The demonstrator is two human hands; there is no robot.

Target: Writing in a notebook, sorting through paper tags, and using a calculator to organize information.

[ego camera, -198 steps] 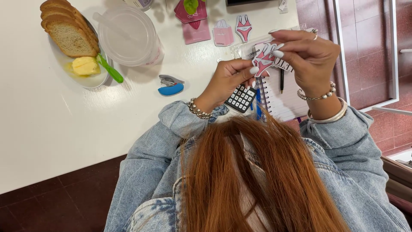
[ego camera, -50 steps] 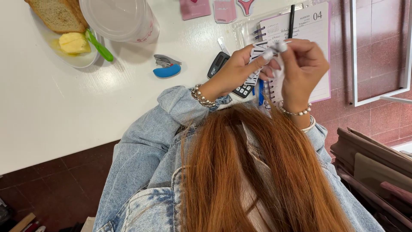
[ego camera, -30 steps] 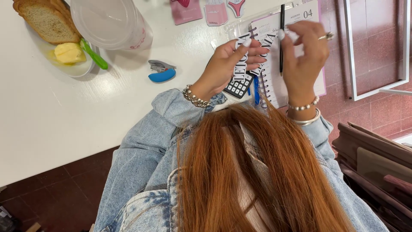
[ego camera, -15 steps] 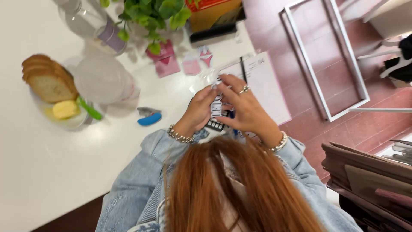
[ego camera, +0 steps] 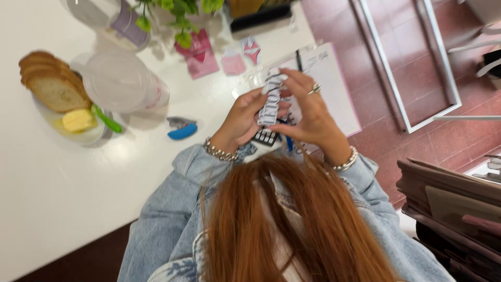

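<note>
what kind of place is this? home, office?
Likely a home or small-office desk used for paper crafts: a white table with an open spiral planner, a calculator, a small stapler, plus a plate of sliced bread.

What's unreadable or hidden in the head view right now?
- Sticker: motion-blurred, and partly covered by the left hand and right hand.
- Calculator: mostly hidden under the hands.
- Notebook: near part behind the right hand; the page is too blurred to make out.
- Plant: cut off by the top edge.
- Lap and table edge: hidden by hair.
</note>
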